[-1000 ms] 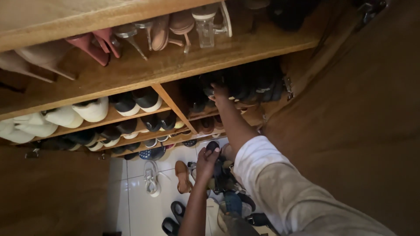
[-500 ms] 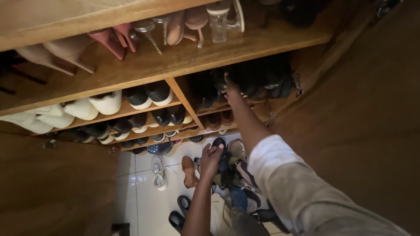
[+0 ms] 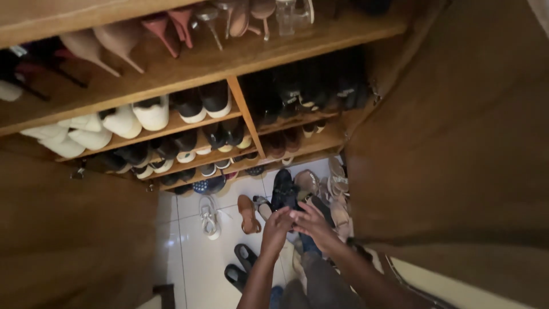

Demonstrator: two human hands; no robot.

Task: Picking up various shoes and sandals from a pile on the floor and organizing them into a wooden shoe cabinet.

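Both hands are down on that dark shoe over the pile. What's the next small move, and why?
Probably lift the dark shoe clear of the floor pile with both hands. The left hand and right hand meet at its near end, and it lies among loose sandals, so a straight lift should avoid dragging them.

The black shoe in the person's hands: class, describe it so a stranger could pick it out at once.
Below the wooden shoe cabinet, shoes lie scattered on the white tiled floor. The black shoe is raised above them, with the left hand and right hand meeting on it. It alone is held.
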